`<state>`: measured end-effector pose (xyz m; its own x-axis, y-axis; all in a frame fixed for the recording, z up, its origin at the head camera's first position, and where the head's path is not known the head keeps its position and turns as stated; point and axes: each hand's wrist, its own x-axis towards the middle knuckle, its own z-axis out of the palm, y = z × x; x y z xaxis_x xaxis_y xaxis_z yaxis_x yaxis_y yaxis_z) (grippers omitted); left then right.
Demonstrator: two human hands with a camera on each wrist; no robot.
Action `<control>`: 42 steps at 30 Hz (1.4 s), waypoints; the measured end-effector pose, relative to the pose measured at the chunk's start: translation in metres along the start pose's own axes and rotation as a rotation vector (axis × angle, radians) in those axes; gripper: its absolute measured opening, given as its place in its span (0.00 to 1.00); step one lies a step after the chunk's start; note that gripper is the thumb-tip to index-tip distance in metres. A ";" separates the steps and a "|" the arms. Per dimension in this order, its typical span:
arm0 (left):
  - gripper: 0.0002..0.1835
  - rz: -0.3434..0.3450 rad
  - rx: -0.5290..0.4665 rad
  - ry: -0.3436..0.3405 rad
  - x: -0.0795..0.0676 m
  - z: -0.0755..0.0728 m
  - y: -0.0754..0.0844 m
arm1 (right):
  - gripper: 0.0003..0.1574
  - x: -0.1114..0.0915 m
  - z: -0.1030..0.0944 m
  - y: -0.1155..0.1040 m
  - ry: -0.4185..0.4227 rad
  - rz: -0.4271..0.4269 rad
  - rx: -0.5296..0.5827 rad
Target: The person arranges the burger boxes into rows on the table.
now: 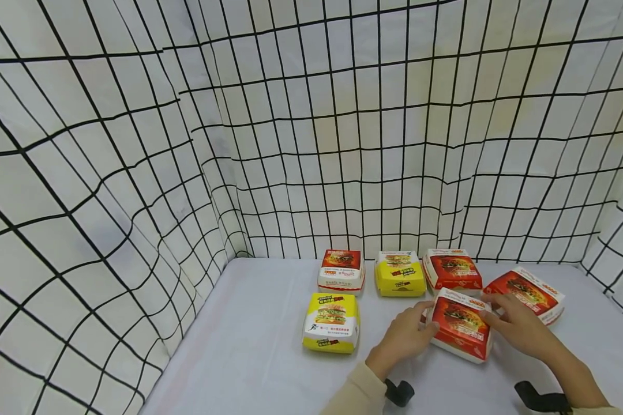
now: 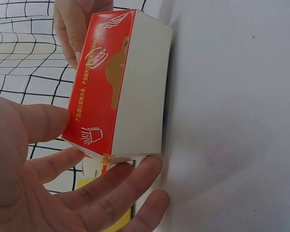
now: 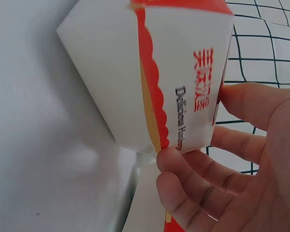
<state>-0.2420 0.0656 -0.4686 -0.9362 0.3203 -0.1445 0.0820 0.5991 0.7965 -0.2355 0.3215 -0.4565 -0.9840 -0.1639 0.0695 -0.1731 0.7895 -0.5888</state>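
Note:
A red and white burger box [image 1: 461, 324] with a printed burger picture on top sits between both hands at the front right. My left hand [image 1: 406, 331] holds its left side, thumb at the top edge and fingers along the side wall; the left wrist view shows this box [image 2: 99, 77] with its red flap and white lower wall. On the opposite side my right hand [image 1: 519, 325] grips the box, thumb on the upper edge and fingertips on the white side wall [image 3: 188, 77] with red lettering. Its underside is hidden.
Behind are a red box [image 1: 453, 270], a yellow box [image 1: 400, 274] and another red box [image 1: 341, 270]. A tilted-angle red box [image 1: 525, 295] lies beside my right hand. Left of my hands is a yellow and white box [image 1: 331, 323]. Black-gridded netting [image 1: 342, 144] walls the white table [image 1: 249, 346].

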 end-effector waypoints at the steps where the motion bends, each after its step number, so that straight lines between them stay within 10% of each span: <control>1: 0.25 -0.001 -0.001 0.003 0.000 0.000 0.000 | 0.34 0.000 0.000 0.000 0.001 -0.002 -0.002; 15: 0.18 0.002 0.012 0.086 0.002 -0.003 -0.005 | 0.19 -0.003 0.004 -0.001 -0.003 -0.027 0.007; 42: 0.19 -0.015 -0.088 0.165 0.010 -0.002 -0.009 | 0.28 -0.001 0.006 -0.004 -0.204 0.066 0.171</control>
<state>-0.2533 0.0616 -0.4763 -0.9811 0.1829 -0.0639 0.0445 0.5340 0.8443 -0.2334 0.3155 -0.4591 -0.9613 -0.2446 -0.1270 -0.0821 0.6940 -0.7153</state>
